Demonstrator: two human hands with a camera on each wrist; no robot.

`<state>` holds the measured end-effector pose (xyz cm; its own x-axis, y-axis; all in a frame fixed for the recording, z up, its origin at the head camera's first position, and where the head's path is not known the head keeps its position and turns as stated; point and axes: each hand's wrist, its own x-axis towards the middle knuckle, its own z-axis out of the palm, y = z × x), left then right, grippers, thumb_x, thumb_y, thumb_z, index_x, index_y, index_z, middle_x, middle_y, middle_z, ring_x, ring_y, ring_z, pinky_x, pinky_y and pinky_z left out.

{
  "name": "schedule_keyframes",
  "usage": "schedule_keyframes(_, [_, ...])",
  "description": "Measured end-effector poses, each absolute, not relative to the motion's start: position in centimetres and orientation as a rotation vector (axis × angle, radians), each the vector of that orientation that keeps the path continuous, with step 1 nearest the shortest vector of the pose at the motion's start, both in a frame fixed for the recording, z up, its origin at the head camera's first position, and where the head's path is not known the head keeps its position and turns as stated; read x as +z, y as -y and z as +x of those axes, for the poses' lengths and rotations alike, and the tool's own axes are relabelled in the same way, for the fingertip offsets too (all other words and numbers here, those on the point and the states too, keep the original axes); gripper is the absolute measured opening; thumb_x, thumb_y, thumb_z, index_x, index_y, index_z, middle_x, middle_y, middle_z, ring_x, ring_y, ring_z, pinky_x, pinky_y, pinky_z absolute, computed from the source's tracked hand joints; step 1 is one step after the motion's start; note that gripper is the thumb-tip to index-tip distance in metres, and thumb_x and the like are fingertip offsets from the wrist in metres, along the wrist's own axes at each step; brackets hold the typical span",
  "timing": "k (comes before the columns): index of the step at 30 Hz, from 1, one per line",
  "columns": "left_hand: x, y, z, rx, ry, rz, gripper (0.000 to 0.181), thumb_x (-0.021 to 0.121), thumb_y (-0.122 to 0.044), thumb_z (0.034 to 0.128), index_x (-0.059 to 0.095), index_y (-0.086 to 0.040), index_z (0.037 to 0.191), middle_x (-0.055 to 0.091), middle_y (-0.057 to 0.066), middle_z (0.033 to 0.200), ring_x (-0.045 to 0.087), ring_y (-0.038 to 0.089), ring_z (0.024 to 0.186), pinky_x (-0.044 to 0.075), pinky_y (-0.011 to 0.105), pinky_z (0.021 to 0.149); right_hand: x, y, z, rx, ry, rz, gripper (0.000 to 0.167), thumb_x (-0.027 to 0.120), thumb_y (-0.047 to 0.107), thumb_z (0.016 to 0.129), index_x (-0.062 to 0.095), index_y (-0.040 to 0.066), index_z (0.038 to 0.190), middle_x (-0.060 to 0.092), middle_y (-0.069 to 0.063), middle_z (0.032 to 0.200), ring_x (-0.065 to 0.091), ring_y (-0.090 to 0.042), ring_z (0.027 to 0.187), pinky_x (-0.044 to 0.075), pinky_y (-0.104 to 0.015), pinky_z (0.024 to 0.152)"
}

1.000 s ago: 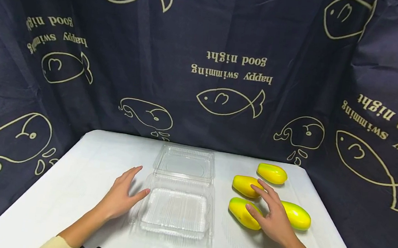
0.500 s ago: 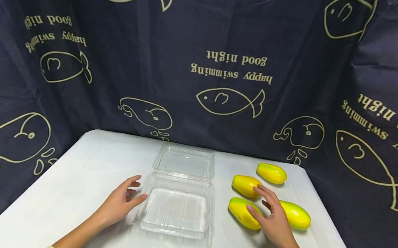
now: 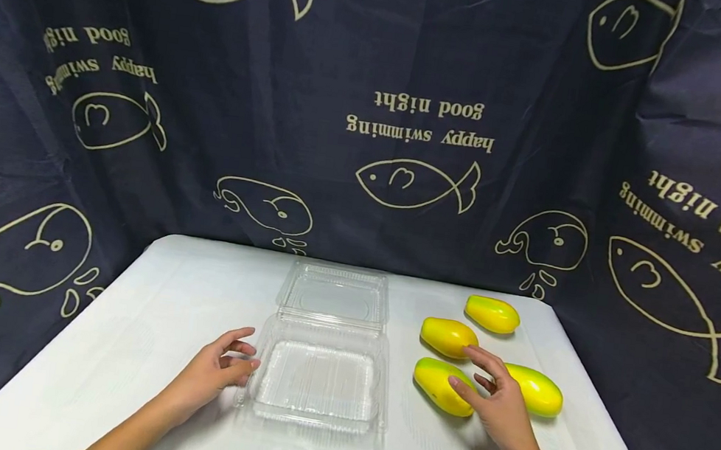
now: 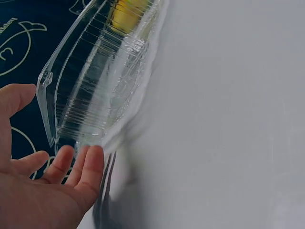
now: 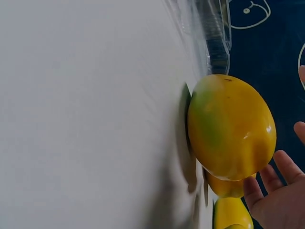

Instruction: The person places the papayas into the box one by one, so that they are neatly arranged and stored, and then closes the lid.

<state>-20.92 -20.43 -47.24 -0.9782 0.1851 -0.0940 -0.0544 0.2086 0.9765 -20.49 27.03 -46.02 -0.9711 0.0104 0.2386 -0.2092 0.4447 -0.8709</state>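
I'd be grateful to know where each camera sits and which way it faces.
Head: on the head, facing forward and down at a clear container and four yellow fruits; left hand, right hand and forearms show.
Left wrist: on that wrist, facing the container; left hand at lower left.
Right wrist: on that wrist, facing one fruit; part of right hand at lower right.
Both wrist views share the container and dark curtain.

I had my right hand (image 5: 281, 202) just beside the near yellow-green fruit (image 5: 232, 126), with other yellow fruits (image 5: 232, 212) farther off and a clear plastic container (image 5: 213, 28) to the left.
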Motion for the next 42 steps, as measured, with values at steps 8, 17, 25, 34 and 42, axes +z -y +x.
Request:
schedule_keyframes(8, [-47.4, 20.9, -20.7, 1.940, -2.084, 0.137, 0.077, 0.068, -0.016, 0.0970, 0.025, -0.003, 0.159, 0.049, 0.014, 0.127, 0.062, 0.018, 0.103, 0.060, 0.028, 0.083, -46.2, -27.1, -20.2, 1.570, 2.488, 0.098, 0.060, 0.083, 0.021, 0.088, 0.060, 0.003, 0.140, 0.056, -0.011, 0.145, 0.054, 0.003, 0.120, 0.048, -0.010, 0.098])
schedule_keyframes(17, [-47.5, 21.4, -20.3, 1.959, -1.918, 0.164, 0.080, 0.067, -0.013, 0.0963, 0.020, 0.001, 0.159, 0.051, 0.006, 0.121, 0.061, 0.014, 0.100, 0.059, 0.025, 0.080, -46.4, -27.1, -20.2, 1.544, 2.536, 0.053, 0.059, 0.084, 0.024, 0.087, 0.062, 0.007, 0.139, 0.059, -0.009, 0.143, 0.058, -0.007, 0.121, 0.048, -0.012, 0.095])
schedule_keyframes(25, [-47.7, 21.7, -20.2, 1.980, -1.797, 0.204, 0.084, 0.066, -0.002, 0.0919, 0.017, 0.002, 0.160, 0.052, 0.003, 0.120, 0.058, 0.008, 0.091, 0.058, 0.021, 0.077, -46.4, -27.1, -20.3, 1.567, 2.582, 0.003, 0.063, 0.087, 0.025, 0.083, 0.063, 0.010, 0.139, 0.059, -0.007, 0.144, 0.058, -0.013, 0.123, 0.048, -0.014, 0.094])
schedule_keyframes(34, [-47.7, 22.0, -19.8, 2.003, -1.678, 0.296, 0.087, 0.064, 0.000, 0.0935, 0.009, 0.001, 0.161, 0.050, 0.001, 0.120, 0.059, 0.008, 0.093, 0.057, 0.023, 0.079, -46.2, -27.0, -20.4, 1.612, 2.651, -0.086, 0.066, 0.087, 0.028, 0.082, 0.061, 0.014, 0.141, 0.056, -0.006, 0.147, 0.055, -0.008, 0.120, 0.048, -0.016, 0.094])
schedule_keyframes(42, [-47.7, 22.2, -19.6, 2.049, -1.606, 0.322, 0.081, 0.063, 0.005, 0.0927, 0.017, -0.002, 0.159, 0.052, -0.003, 0.115, 0.058, 0.005, 0.086, 0.059, 0.025, 0.082, -46.6, -27.2, -20.6, 1.619, 2.668, -0.067, 0.069, 0.087, 0.024, 0.082, 0.059, 0.013, 0.144, 0.055, -0.006, 0.150, 0.054, -0.011, 0.122, 0.049, -0.018, 0.096])
